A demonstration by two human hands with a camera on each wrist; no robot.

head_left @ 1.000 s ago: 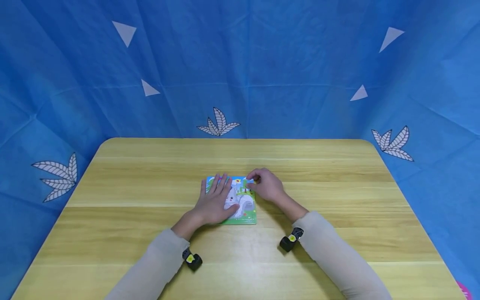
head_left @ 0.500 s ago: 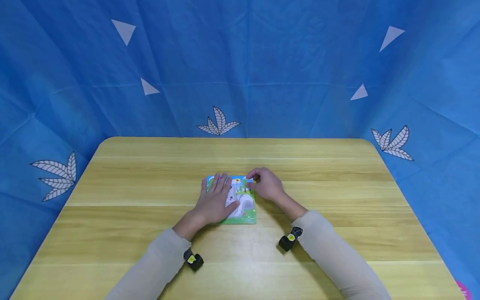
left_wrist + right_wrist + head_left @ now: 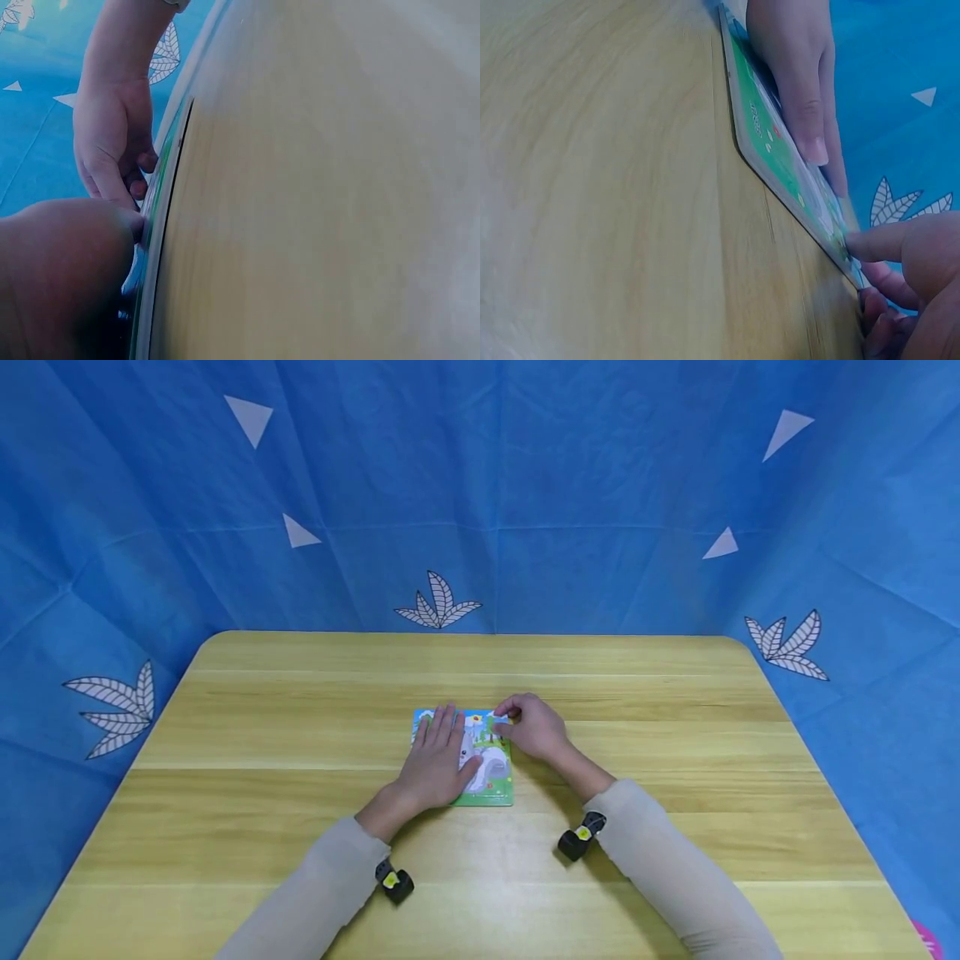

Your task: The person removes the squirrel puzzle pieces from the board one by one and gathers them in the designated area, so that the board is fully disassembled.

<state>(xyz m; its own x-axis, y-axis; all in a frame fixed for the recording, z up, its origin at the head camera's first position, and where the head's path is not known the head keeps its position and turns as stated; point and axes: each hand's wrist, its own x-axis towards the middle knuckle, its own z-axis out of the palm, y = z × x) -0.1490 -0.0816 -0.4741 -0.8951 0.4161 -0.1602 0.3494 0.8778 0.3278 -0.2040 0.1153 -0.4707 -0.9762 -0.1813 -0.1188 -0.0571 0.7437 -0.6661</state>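
Note:
A thin square picture board (image 3: 496, 781) lies flat on the wooden table, printed with a pale cartoon animal on green and blue. Across its left half my left hand (image 3: 433, 768) rests with straight fingers, hiding part of the print. My right hand (image 3: 536, 728) is at the far right corner, its fingers curled. In the right wrist view, the thumb of the right hand (image 3: 937, 259) presses on top of the board (image 3: 769, 154) while other fingers sit at its edge, pinching the corner. The left wrist view shows the board (image 3: 157, 202) nearly edge-on.
The light wooden table (image 3: 652, 693) extends around the board on all sides. Behind it hangs a blue cloth (image 3: 585, 510) with white triangles and leaf prints. A small black camera (image 3: 396, 887) is strapped on the left wrist, another camera (image 3: 576, 843) on the right.
My left hand has slid slightly right across the board, its fingers drawing closer together and uncovering more of the far left corner. The right hand stays at its corner.

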